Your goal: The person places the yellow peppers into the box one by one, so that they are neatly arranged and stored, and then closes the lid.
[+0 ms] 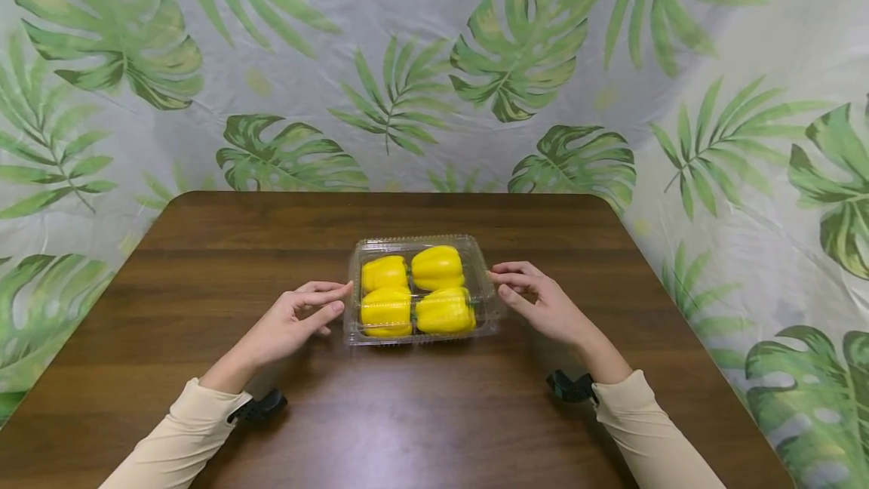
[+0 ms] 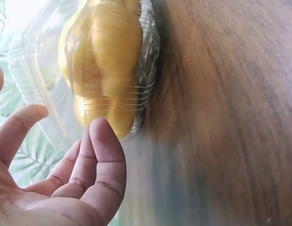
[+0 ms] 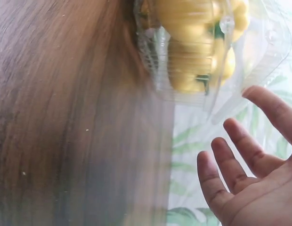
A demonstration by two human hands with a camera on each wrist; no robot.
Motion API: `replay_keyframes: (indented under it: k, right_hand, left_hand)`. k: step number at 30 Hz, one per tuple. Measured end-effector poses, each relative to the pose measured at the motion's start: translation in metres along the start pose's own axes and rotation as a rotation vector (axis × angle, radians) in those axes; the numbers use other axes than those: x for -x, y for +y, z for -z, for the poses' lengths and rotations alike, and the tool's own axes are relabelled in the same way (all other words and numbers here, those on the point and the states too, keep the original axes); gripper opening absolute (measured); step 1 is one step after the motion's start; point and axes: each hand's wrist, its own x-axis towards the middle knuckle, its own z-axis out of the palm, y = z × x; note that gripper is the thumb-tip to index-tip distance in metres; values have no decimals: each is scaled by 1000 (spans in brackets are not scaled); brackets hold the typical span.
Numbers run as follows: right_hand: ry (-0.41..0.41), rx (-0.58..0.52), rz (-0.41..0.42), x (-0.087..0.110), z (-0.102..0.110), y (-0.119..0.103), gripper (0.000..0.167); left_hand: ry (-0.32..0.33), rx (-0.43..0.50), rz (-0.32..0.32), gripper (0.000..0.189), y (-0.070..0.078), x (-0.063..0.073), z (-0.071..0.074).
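Note:
A clear plastic clamshell box sits on the table, with several yellow bell peppers inside; its lid appears to lie over them. At its left side is my left hand, fingertips reaching the rim. My right hand is at the opposite side, its fingertips at or very near the edge. In the left wrist view the fingers of that hand are loosely bent beside the box wall. The right wrist view shows spread, relaxed fingers below the box, and green pepper stems through the plastic.
The dark brown wooden table has rounded far corners. A cloth backdrop printed with green leaves hangs behind and beside it. Each wrist carries a dark strapped device just past the cream sleeve.

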Motion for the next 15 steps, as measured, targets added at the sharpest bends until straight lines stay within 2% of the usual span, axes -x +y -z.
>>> replay_keyframes:
  k: [5,12,15]
  right_hand:
    - [8,5,-19,-1,-3,6,37]
    - [1,-14,-39,0,-7,14,38]
    - [-25,-60,-39,-1,-8,16,39]
  left_hand:
    - [28,18,-2,42,-7,0,-6]
    - [71,106,60,48,-12,0,-16]
    - [92,112,70,51,-11,1,-20]
